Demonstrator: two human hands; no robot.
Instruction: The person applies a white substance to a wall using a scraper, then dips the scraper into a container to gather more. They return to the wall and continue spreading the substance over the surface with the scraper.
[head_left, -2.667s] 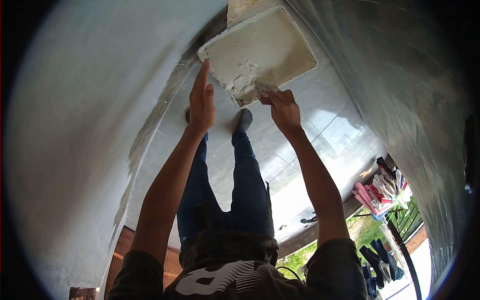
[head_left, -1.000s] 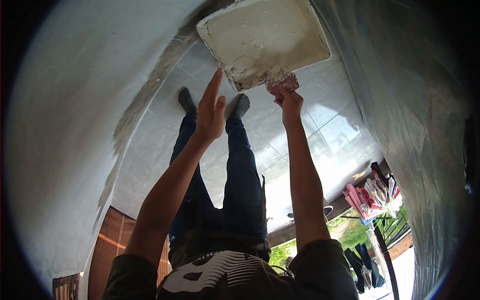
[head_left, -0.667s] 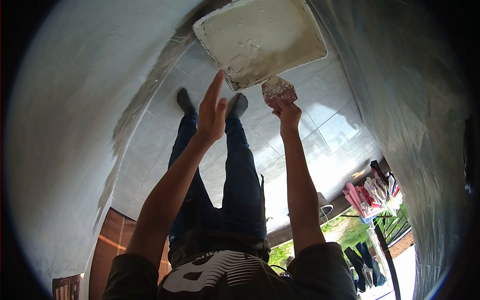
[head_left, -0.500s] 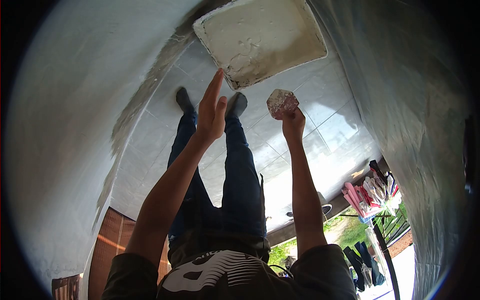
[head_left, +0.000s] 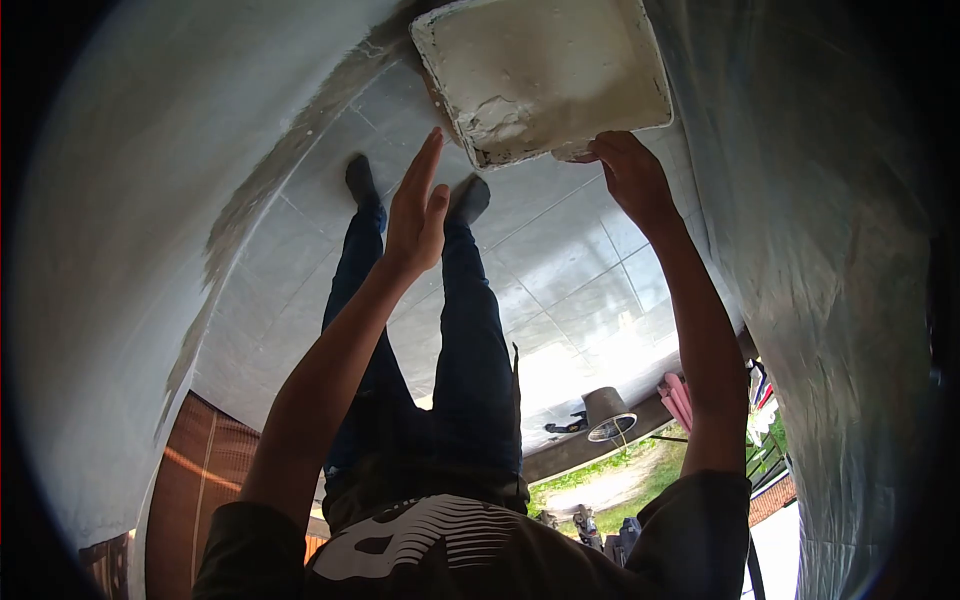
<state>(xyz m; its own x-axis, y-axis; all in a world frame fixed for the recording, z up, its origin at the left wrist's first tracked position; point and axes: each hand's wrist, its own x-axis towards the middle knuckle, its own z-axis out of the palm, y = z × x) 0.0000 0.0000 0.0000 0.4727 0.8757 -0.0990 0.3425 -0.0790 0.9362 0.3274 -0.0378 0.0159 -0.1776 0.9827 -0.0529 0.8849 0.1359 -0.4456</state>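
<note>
- square white tray (head_left: 446, 95) with a lump of white paste (head_left: 500, 115) smeared inside; it sits on the tiled floor (head_left: 580, 270) right in the corner where the two pale walls meet, just past the person's feet
- right hand (head_left: 632, 178) is at the tray's near rim with fingers bent onto it; honestly can't tell if it's gripping anything
- left hand (head_left: 415, 215) is flat and wide open, fingers straight, touching nothing, hanging just short of the tray's near corner
- dark-socked feet (head_left: 468, 197) and blue jeans (head_left: 470, 340) below that
- upturned bucket (head_left: 606, 410) sits further back at the floor's edge
</note>
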